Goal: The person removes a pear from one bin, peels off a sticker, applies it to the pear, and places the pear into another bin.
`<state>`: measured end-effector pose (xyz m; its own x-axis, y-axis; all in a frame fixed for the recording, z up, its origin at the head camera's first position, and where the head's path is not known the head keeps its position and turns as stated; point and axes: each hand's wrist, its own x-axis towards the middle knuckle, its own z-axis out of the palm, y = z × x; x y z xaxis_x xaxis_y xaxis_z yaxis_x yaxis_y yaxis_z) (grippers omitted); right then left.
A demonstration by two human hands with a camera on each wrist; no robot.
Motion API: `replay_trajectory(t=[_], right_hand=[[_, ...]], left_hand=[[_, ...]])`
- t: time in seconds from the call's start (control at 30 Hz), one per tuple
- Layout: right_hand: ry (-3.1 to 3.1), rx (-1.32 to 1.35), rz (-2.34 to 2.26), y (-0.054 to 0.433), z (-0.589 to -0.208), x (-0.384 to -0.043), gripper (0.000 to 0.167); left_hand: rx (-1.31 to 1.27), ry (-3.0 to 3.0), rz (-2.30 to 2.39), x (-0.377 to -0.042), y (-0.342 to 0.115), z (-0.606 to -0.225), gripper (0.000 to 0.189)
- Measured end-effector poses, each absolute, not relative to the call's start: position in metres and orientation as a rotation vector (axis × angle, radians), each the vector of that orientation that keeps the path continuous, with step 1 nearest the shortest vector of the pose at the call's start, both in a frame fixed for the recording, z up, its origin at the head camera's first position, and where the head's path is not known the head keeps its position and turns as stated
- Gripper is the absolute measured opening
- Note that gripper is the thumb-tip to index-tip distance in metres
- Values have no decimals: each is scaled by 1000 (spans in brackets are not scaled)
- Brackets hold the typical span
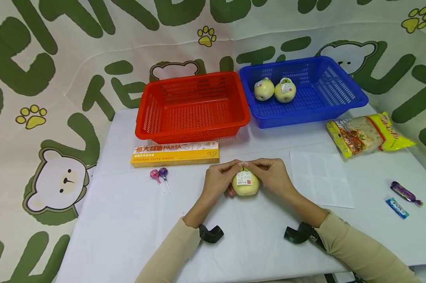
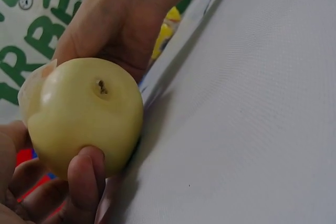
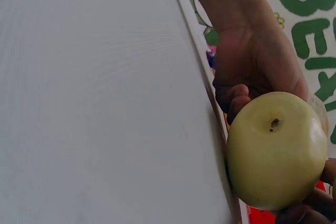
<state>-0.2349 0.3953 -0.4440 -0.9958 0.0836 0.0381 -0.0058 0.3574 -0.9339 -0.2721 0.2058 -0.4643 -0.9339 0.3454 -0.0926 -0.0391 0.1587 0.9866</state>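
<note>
A pale yellow-green apple (image 1: 246, 188) stands on the white table between both hands, with a white printed label (image 1: 244, 178) on its near side. My left hand (image 1: 216, 179) holds the apple from the left, its thumb and fingertips meeting the right hand's at the top, by the label's upper end. From the opposite side my right hand (image 1: 277, 179) grips at that same top spot. In the left wrist view, a curled left finger (image 2: 86, 174) presses on the apple (image 2: 86, 114). The right wrist view shows the apple (image 3: 275, 153) with right-hand fingers at its lower right, partly cut off.
Behind are a red basket (image 1: 195, 135) and a blue basket (image 1: 305, 120) holding two labelled apples (image 1: 285, 91). A pasta box (image 1: 175, 154) and two lollipops (image 1: 163, 173) lie left. To the right are a white sheet (image 1: 320, 181), a yellow food bag (image 1: 365, 133) and two small wrapped sweets (image 1: 405, 192).
</note>
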Motion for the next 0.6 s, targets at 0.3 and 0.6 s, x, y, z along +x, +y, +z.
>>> replay_trajectory(t=[0.3,0.6], right_hand=[[-2480,-121,1728,397,-451,-238,23],[-2752,-97,1644,401,-443,-233,55]], left_hand=[[312,2205,1837,-272,207,-463,30],[330,2050,1795,-273,198,-461,45]])
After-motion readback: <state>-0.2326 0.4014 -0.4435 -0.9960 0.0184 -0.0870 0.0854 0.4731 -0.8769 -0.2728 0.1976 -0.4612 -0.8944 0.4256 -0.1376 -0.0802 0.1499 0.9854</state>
